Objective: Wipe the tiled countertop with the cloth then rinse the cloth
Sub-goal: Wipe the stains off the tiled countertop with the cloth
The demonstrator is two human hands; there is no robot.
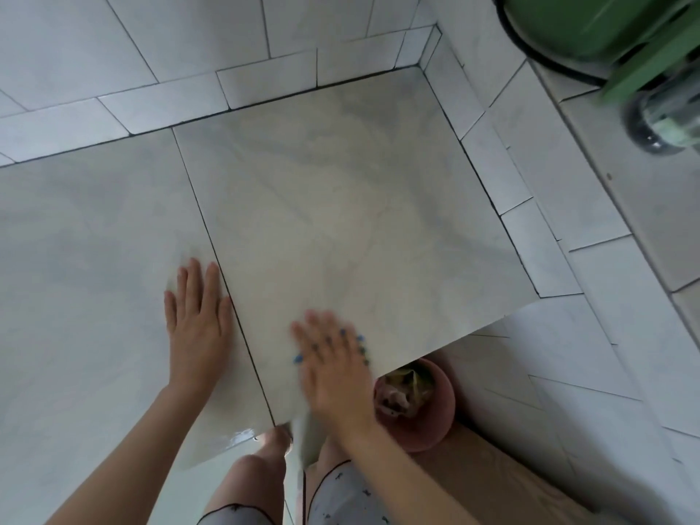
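The tiled countertop (pixel 341 191) is pale grey-beige with dark grout lines and fills the middle of the view. My left hand (pixel 199 316) lies flat on it, fingers straight, left of a grout line. My right hand (pixel 333 365) is blurred with motion near the counter's front edge, fingers spread, pressing down on a cloth. Only small blue bits of the cloth (pixel 360 344) show at the sides of that hand; the rest is hidden under the palm.
White wall tiles (pixel 189 36) run behind and to the right of the counter. A pink bucket (pixel 428 414) holding scraps stands below the counter's front corner. A green container (pixel 591 24) and a dark glass jar (pixel 663 123) sit at top right. My knees show below the edge.
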